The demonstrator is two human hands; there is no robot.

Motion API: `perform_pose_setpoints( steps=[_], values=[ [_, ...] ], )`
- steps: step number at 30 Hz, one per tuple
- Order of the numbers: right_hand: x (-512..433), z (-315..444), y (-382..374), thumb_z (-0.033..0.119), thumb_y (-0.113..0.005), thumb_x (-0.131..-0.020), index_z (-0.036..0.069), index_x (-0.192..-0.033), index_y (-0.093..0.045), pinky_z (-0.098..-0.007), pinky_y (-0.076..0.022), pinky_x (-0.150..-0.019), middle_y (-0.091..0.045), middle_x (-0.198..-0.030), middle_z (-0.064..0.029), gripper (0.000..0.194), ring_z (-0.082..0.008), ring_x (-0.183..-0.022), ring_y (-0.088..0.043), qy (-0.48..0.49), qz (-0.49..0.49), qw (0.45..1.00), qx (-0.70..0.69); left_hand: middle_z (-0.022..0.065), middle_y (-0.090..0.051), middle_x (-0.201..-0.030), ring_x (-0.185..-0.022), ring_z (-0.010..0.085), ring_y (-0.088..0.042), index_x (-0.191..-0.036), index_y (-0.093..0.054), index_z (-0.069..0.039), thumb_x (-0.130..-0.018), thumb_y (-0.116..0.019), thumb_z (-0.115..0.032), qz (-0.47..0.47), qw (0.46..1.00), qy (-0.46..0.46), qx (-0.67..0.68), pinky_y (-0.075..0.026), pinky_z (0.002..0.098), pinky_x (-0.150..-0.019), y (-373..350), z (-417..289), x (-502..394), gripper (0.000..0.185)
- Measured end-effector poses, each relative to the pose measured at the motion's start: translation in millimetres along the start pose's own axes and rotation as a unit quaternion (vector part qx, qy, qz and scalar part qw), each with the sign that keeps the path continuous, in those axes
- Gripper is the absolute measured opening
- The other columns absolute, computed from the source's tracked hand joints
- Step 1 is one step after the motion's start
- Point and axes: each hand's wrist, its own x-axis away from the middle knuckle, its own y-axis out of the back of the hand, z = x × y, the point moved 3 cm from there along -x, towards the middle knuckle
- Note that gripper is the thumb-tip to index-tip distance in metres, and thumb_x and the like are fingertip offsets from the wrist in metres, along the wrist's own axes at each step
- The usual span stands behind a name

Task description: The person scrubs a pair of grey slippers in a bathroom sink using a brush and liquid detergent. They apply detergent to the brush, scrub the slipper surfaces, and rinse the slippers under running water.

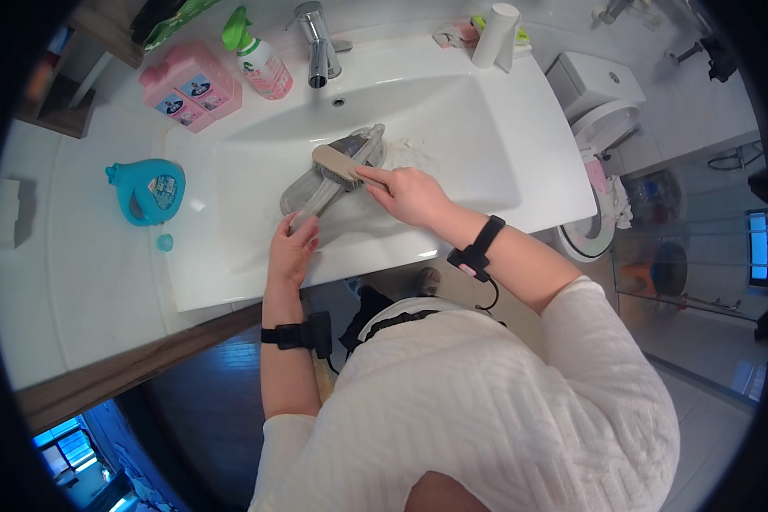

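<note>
My right hand (417, 196) grips the handle of a scrubbing brush (333, 160) with a beige back and dark bristles. Its bristles face down and rest against what looks like a wet grey shoe (301, 189) with a pale, long edge strip. Around the strip's near end, the fingers of my left hand (292, 248) are closed. The shoe lies slanted in the white washbasin (243, 224), partly covered by the brush, so its exact shape is hard to tell. Whitish foam or residue (413, 153) lies in the basin to the right of the shoe.
A chrome faucet (320, 54) stands behind the basin. Left of it are a green-topped spray bottle (265, 69) and pink bottles (192, 89). A teal detergent bottle (147, 192) and its cap (165, 242) sit further left. A white paper roll (496, 37) stands at the right rear.
</note>
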Motion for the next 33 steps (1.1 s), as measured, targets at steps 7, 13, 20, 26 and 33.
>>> perform_pose_setpoints(
  steps=[7,13,20,26,33],
  values=[
    [-0.6,10.7,-23.6,0.031,-0.058,-0.095,0.027,-0.135,-0.058,-0.0475,-0.0543,-0.067,-0.068,-0.079,-0.0154,0.04,-0.0356,-0.075,-0.067,0.03,0.012,0.999,0.011,0.0187,-0.068,-0.095,-0.092,0.0399,-0.063,-0.111,-0.064,0.0,-0.079,-0.078,-0.03,-0.153,0.681,-0.272,-0.662,-0.052,0.046,-0.078,-7.6,-9.6,7.3,0.047],
    [-5.4,-20.7,5.3,0.032,-0.055,-0.096,0.029,-0.135,-0.058,-0.0482,-0.0553,-0.068,-0.07,-0.082,-0.0136,0.04,-0.0352,-0.078,-0.068,0.032,0.042,0.995,0.083,0.0171,-0.065,-0.099,-0.091,0.0385,-0.062,-0.123,-0.066,-0.006,-0.087,-0.07,-0.021,-0.104,0.803,-0.317,-0.493,-0.051,0.045,-0.079,-1.7,-2.7,2.6,0.039],
    [-38.1,-54.6,27.5,0.032,-0.053,-0.096,0.026,-0.13,-0.064,-0.047,-0.0555,-0.081,-0.072,-0.096,-0.0169,0.036,-0.0342,-0.089,-0.069,-0.13,-0.048,0.99,0.005,0.0147,-0.063,-0.109,-0.099,0.036,-0.063,-0.131,-0.062,-0.013,-0.091,-0.066,-0.019,-0.086,0.79,-0.246,-0.554,-0.052,0.0442,-0.083,-5.0,-3.3,-2.2,0.041],
    [-23.7,-44.8,19.1,0.032,-0.054,-0.096,0.027,-0.13,-0.064,-0.0454,-0.0554,-0.078,-0.072,-0.089,-0.0156,0.036,-0.0342,-0.084,-0.069,-0.057,0.045,0.994,0.076,0.0141,-0.062,-0.111,-0.1,0.0359,-0.062,-0.131,-0.062,-0.014,-0.093,-0.063,-0.018,-0.082,0.797,-0.238,-0.549,-0.052,0.0443,-0.084,-8.6,-6.7,2.4,0.038],
    [-51.5,-65.5,21.7,0.034,-0.053,-0.095,0.025,-0.13,-0.066,-0.0424,-0.0555,-0.081,-0.073,-0.094,-0.014,0.038,-0.0336,-0.088,-0.069,-0.152,-0.028,0.987,-0.048,0.0143,-0.061,-0.111,-0.1,0.0361,-0.062,-0.132,-0.062,-0.015,-0.093,-0.063,-0.017,-0.086,0.8,-0.221,-0.551,-0.052,0.0446,-0.084,-9.8,-9.3,4.2,0.039]
  ],
)
